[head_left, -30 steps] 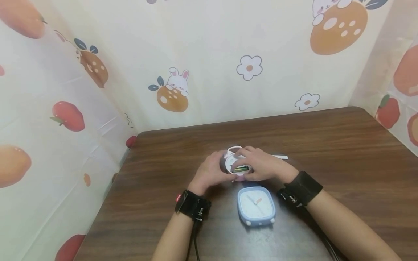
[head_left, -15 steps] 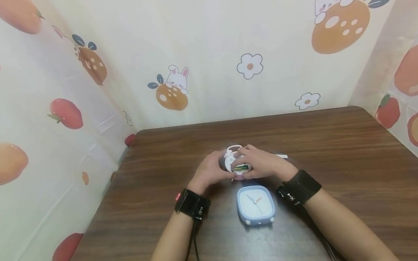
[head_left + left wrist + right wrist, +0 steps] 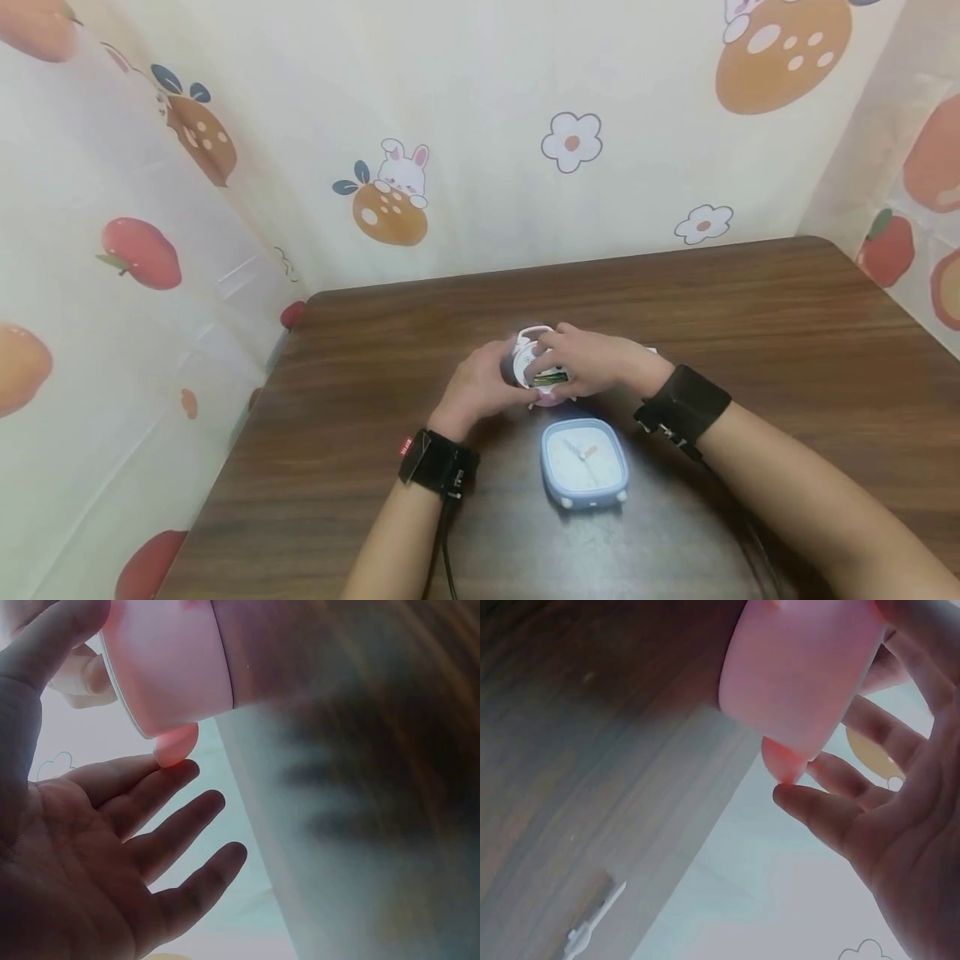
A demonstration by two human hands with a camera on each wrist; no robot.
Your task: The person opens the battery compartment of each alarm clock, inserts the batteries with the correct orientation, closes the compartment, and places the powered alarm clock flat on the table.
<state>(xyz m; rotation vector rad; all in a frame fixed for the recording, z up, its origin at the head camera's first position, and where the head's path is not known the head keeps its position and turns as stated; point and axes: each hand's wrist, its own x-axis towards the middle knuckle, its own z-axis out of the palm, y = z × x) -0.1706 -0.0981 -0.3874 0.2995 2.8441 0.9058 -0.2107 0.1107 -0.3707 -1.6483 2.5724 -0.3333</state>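
A small pink alarm clock (image 3: 169,667) lies with its white back (image 3: 528,364) upward and a white loop handle on its far side. Its battery compartment is uncovered, showing green-and-gold batteries (image 3: 550,379) inside. My left hand (image 3: 483,379) holds the clock's left side, thumb on the near rim; in the left wrist view several fingers extend past a rounded pink knob (image 3: 177,745). From the right, my right hand (image 3: 600,362) grips the body, fingers bent over the back by the compartment and thumb near the front. Its fingers partly cover the back.
Nearer than the hands, a blue square alarm clock (image 3: 585,457) lies face up on the brown wooden table (image 3: 375,350). A thin white plastic piece (image 3: 592,922) rests on the table right of the pink clock, mostly behind my right wrist. Fruit-patterned curtains (image 3: 480,167) surround the table.
The head view has shifted slightly, so everything sits a little higher. My right hand and forearm now hide more of the white plastic piece. Both hands stay on the pink clock.
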